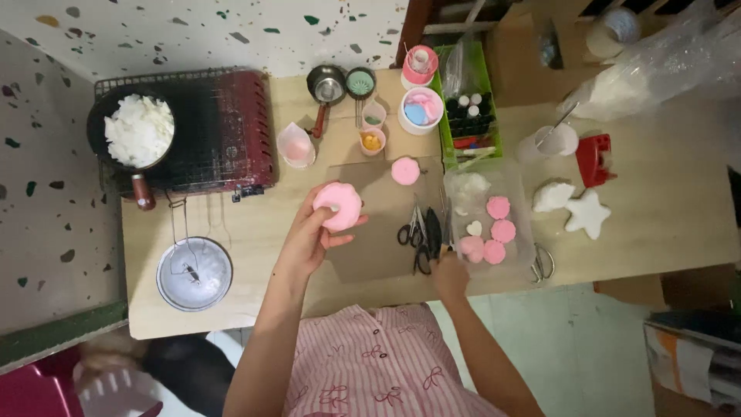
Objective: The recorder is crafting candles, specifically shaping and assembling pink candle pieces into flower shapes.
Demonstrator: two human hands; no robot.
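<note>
Left hand holding a pink ring-shaped piece over the table

The left hand (309,241) grips a round pink ring-shaped piece (338,206) above a brown cardboard sheet (369,232) on the table (664,224). The right hand (450,274) rests near the table's near edge, touching the black scissors (423,235); I cannot tell whether it grips them. Just right sits a clear tray (525,232) of pink discs (498,207), and far left a black pan (104,116) of white flakes (139,130).

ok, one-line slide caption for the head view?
Left hand holds a pink round mould; right hand reaches beside black scissors on the table.
</note>
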